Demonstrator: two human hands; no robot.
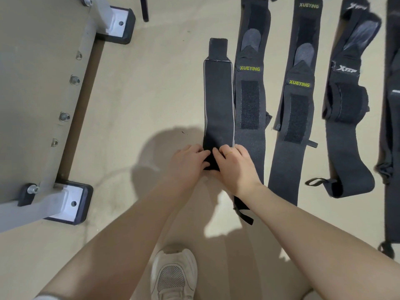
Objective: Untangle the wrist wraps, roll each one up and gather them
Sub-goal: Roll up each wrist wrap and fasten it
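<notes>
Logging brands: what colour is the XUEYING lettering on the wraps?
Yellow-green lettering on black wraps, clearest in the head view.

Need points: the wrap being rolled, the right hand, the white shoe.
wrap being rolled (218, 100), head view, middle of its flat black strip.
right hand (237, 164), head view, back of the hand, fingers curled on the wrap's near end.
white shoe (173, 276), head view, mesh toe.

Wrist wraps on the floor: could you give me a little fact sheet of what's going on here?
being rolled: plain wrap, leftmost, near end
left hand: grips the roll's start
right hand: grips it too, ring on one finger
laid flat: two XUEYING wraps
partly rolled: XTEP wrap
right edge: another wrap, partly cut off
left side: metal frame with bolts
bottom: white shoe
</notes>
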